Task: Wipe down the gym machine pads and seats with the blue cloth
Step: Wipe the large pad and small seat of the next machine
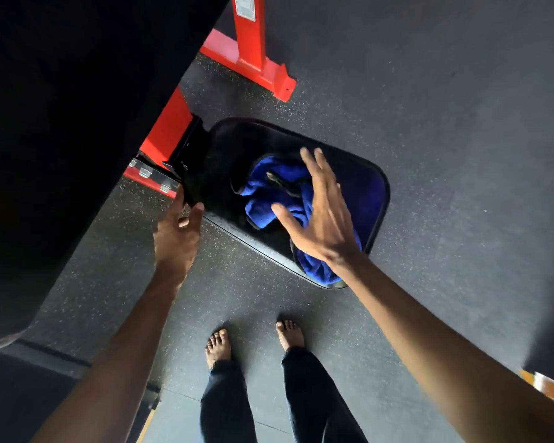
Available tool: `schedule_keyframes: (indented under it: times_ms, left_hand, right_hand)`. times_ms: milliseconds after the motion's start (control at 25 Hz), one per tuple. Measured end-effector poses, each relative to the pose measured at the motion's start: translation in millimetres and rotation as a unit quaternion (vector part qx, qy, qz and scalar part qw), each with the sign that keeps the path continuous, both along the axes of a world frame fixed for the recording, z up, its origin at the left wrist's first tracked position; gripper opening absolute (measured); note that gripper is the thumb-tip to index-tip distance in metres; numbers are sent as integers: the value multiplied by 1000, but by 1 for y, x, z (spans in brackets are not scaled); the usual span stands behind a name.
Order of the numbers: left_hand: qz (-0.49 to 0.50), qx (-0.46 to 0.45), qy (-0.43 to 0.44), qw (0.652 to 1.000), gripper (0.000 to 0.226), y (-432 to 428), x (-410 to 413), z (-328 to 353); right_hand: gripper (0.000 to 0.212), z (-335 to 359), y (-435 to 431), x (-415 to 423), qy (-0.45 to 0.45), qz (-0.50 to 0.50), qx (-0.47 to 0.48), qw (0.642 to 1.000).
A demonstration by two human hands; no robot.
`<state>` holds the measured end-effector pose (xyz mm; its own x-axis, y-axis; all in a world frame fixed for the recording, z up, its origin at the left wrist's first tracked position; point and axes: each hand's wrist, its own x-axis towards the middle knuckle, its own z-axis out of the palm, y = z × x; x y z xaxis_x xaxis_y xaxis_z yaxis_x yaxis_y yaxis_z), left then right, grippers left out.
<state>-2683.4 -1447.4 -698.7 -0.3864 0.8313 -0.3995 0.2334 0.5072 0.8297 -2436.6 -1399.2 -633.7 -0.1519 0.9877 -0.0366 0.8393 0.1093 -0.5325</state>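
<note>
Our right hand [320, 215] is spread wide, fingers straight and fanned, and holds nothing. It hangs over the blue cloth [269, 193], and we cannot tell whether the palm touches it. Our left hand [176, 235] reaches to the near corner of the seat [371, 193], at about 9 o'clock from the cloth. Its fingers are half curled and its thumb tip is at the seat's edge. We cannot tell whether it grips the edge or only touches it.

The cloth lies bunched on the black padded seat, near the middle of the view. Its crumpled length runs from about 11 o'clock down to 5 o'clock, where one end trails to the seat's near rim under our wrist. The seat runs roughly from 10 o'clock to 4 o'clock. Its narrow end is bolted to a red frame [167, 129], and its wide, rounded end points to 4 o'clock.

We judge that the step in hand is taking up the cloth to wipe this seat. The next move calls for lowering the palm, gathering the folds into a firm grasp and sweeping along the seat's length.

A large black pad [61, 123] fills the view from 9 to 12 o'clock. Speckled dark floor [429, 123] surrounds the seat, and our bare feet [218, 345] stand at 6 o'clock.
</note>
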Motion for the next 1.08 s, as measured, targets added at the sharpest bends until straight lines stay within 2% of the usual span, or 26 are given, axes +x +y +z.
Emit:
schedule_keyframes:
  times_ms: [80,160,280,440,560,680,840,1000,1080]
  left_hand:
    - [-2,-15,14,1000,54,1,2,-1]
    - [5,-16,36,999,54,6,5,4]
    - [11,-23,70,997,63,11,10,5]
    - [1,-42,73,996,71,14,8,-8]
    - [6,-47,77,996,69,12,10,-5]
    - [3,-48,76,996,70,10,19,9]
    - [-37,-74,77,994,65,11,16,21]
    - [-88,-129,82,984,71,12,6,45]
    - [-100,-139,103,980,60,11,8,72]
  right_hand:
    - [73,-9,8,-34,-126,-16,6,992]
    - [59,-24,7,-50,-181,4,31,983]
    - [54,-31,3,-9,-166,40,77,982]
    - [55,-24,5,59,-167,-119,52,977]
    - [58,-19,-27,56,-147,-212,7,966]
    - [64,-10,-60,40,-159,-202,-49,965]
    - [53,10,-63,40,-161,-156,-85,971]
    - [50,31,-59,55,-83,-130,-197,968]
    - [51,46,-61,65,-50,-142,-234,960]
